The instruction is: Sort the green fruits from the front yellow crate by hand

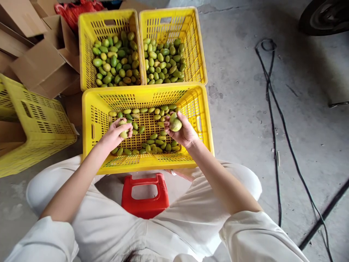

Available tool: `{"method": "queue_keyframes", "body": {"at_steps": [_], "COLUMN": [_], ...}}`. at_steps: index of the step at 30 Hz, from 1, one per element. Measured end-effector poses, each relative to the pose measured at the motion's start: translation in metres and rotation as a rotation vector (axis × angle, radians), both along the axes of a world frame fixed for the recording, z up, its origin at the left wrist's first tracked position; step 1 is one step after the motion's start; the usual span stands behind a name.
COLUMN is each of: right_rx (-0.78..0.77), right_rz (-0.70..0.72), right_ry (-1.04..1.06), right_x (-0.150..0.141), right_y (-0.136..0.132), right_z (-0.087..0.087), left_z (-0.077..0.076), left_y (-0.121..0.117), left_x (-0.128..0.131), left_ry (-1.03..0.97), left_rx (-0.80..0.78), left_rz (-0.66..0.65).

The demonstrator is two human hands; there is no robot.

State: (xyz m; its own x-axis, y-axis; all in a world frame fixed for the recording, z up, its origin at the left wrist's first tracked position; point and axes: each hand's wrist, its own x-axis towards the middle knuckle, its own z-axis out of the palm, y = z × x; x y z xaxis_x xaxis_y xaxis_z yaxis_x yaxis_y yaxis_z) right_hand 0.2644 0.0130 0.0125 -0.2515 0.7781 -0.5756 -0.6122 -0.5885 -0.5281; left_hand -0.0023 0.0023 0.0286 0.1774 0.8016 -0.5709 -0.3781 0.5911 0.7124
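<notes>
Over the front yellow crate, both of my hands hold fruit. My left hand is closed around a green oval fruit, partly hidden by its fingers. In my right hand, palm turned up, rests a larger pale green fruit with the fingers curled about it. Loose green and yellowish oval fruits lie on the slotted crate floor below, in rows at the back and clustered at the front right. The exact kind of fruit is unclear.
Two more yellow crates, left and right, stand behind with many fruits. A tilted yellow crate and cardboard boxes are at left. A red stool sits between my legs. Black cable lies on the floor at right.
</notes>
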Motion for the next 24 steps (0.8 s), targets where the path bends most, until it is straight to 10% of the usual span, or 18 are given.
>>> {"method": "queue_keyframes", "body": {"at_steps": [8, 16, 24], "right_rx": [-0.056, -0.007, 0.023], "right_rz": [0.151, 0.039, 0.029], "right_ry": [0.019, 0.037, 0.03], "right_x": [0.0, 0.003, -0.002], "right_y": [-0.002, 0.003, -0.001], "right_z": [-0.003, 0.001, 0.002], "left_z": [-0.002, 0.0, -0.006], "left_y": [0.0, 0.004, -0.007], "left_x": [0.005, 0.005, 0.005], "left_ry": [0.019, -0.085, -0.125], "left_rx": [0.023, -0.16, -0.032], "left_rz": [-0.128, 0.129, -0.06]}}
